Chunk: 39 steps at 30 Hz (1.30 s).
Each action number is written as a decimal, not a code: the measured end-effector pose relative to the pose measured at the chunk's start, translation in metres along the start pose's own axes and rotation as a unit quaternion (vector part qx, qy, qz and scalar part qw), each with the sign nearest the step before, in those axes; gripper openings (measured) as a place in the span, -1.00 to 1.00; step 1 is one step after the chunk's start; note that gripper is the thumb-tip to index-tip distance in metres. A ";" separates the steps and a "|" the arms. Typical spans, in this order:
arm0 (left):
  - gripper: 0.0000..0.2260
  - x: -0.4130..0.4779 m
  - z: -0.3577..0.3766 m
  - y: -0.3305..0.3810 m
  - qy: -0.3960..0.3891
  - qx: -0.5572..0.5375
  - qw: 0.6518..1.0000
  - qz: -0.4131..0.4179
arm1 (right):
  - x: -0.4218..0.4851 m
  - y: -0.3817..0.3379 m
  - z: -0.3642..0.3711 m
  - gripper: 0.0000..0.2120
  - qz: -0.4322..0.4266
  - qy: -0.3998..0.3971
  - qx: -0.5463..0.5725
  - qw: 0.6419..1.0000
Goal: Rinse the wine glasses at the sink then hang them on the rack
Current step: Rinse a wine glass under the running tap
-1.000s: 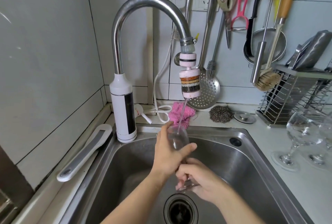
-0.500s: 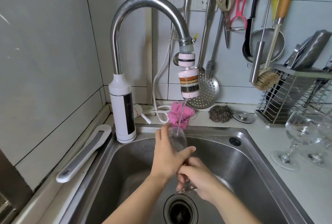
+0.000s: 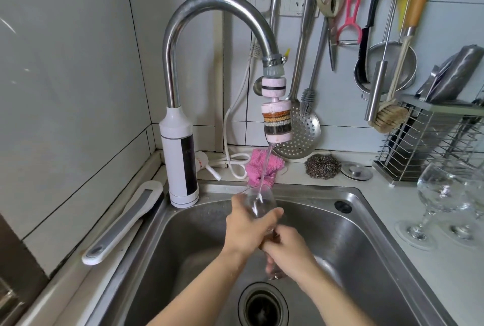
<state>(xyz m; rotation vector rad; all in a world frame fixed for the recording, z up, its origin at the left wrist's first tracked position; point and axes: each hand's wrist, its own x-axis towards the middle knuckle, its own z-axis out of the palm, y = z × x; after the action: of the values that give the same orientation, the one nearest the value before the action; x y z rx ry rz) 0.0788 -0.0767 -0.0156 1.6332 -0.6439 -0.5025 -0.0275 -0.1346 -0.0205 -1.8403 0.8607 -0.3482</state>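
Holding clear stemmed wine glass under curved chrome faucet, in its stream. Gripping bowl with left hand, stem with right hand. Seeing two more clear glasses right of faucet.

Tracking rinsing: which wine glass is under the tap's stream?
The held glass, gripped by left hand and right hand over the sink; two other glasses stand on the counter.

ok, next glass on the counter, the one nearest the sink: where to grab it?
Pinch the near glass by its stem, coming from the sink side: it stands upright, stem exposed below the wide bowl, and a second glass crowds its right.
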 end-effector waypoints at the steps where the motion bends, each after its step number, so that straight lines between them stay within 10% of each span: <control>1: -0.43 0.001 0.000 0.001 -0.008 -0.052 0.998 -0.025 | 0.000 0.000 0.000 -0.95 -0.004 -0.003 0.001 1.000; 8: -0.42 0.007 -0.015 0.011 -0.128 -0.416 0.893 -0.112 | -0.006 -0.003 0.000 -0.86 0.020 -0.131 0.158 0.978; 16: -0.52 -0.006 -0.001 0.008 -0.058 0.013 0.996 0.070 | 0.007 0.002 -0.010 -0.77 0.018 0.016 0.081 0.996; 23: -0.39 -0.008 0.000 0.000 -0.077 0.101 0.962 0.243 | 0.013 0.000 -0.026 -0.57 0.077 0.170 0.319 0.929; 34: -0.24 -0.010 0.003 -0.002 -0.016 0.357 0.872 0.334 | 0.001 -0.009 -0.021 -0.60 -0.003 0.221 0.281 0.934; 39: -0.72 -0.014 0.002 0.006 0.097 0.247 0.871 0.414 | 0.009 -0.003 -0.032 -0.57 0.074 0.207 0.477 0.851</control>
<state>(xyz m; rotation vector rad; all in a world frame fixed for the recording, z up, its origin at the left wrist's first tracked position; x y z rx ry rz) 0.0663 -0.0692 -0.0108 1.6461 -1.2981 0.4920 -0.0387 -0.1623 -0.0051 -0.7666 0.8747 -0.9089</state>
